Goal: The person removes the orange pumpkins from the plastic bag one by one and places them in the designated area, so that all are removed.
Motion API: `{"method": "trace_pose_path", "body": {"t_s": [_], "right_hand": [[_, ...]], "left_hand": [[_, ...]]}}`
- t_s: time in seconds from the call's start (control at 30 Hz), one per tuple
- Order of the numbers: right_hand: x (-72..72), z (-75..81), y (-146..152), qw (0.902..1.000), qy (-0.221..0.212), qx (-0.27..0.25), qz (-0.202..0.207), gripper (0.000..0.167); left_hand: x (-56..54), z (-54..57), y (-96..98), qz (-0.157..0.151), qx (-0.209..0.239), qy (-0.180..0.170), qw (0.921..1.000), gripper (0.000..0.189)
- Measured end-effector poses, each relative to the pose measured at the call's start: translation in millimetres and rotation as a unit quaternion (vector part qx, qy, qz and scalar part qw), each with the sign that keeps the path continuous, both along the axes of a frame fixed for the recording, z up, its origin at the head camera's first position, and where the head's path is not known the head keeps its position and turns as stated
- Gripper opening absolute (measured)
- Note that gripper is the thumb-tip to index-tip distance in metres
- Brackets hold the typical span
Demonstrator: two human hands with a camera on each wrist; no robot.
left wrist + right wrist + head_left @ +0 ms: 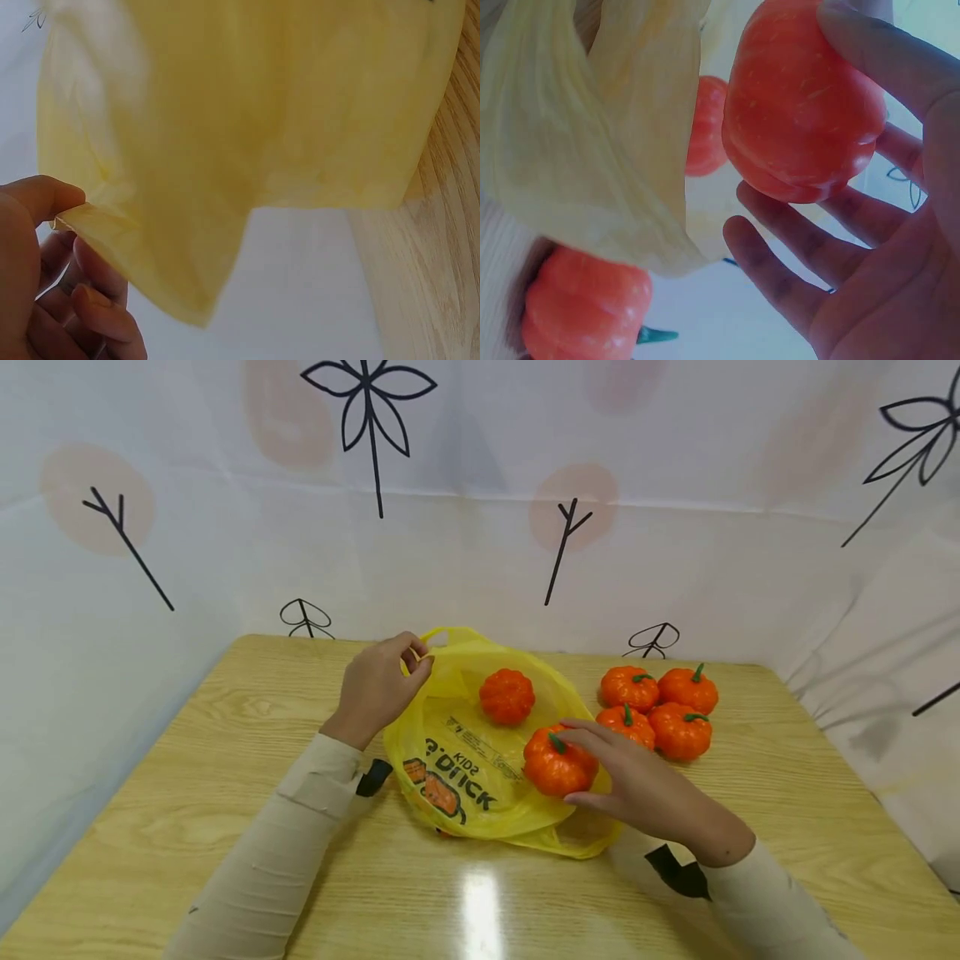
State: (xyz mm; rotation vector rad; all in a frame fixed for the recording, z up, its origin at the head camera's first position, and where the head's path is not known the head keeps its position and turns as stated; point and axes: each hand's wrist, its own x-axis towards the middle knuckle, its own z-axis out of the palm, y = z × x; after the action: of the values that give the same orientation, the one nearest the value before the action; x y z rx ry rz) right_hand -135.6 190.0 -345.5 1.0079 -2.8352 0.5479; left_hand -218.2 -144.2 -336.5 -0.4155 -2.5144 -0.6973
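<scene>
A thin yellow plastic bag with dark print lies with its mouth spread wide. My left hand pinches the bag's far left rim; in the left wrist view the yellow film is caught between thumb and finger. One small orange pumpkin sits within the bag's mouth. Over the near right part of the opening, my right hand holds another orange pumpkin with a green stem. The right wrist view shows the thumb on one side of this held pumpkin and fingers at the other.
Several orange pumpkins with green stems stand grouped on the wooden table, just right of the bag. Behind the table hangs a white cloth printed with black line plants and pale blotches.
</scene>
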Motion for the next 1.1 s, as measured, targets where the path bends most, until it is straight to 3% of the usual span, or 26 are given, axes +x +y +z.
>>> {"method": "trace_pose_path", "body": {"t_s": [0.3,0.6,0.87,1.1], "right_hand": [[-2.8,8.4,8,0.9976,0.062,-0.028,-0.010,0.070],[-5.9,15.1,16,0.9853,0.141,-0.089,-0.039,0.073],[-13.9,16.8,26,0.9783,0.140,-0.109,-0.107,0.073],[-25.9,12.8,40,0.9667,0.159,-0.137,-0.147,0.076]], "left_hand": [[-0.8,1.7,0.0,0.002,-0.006,-0.003,1.0000,0.018],[-0.9,1.2,-0.5,0.002,-0.006,-0.004,1.0000,0.017],[1.1,2.0,-0.2,0.005,-0.008,-0.010,0.9999,0.017],[2.3,3.7,0.3,0.008,-0.010,-0.013,0.9998,0.017]]}}
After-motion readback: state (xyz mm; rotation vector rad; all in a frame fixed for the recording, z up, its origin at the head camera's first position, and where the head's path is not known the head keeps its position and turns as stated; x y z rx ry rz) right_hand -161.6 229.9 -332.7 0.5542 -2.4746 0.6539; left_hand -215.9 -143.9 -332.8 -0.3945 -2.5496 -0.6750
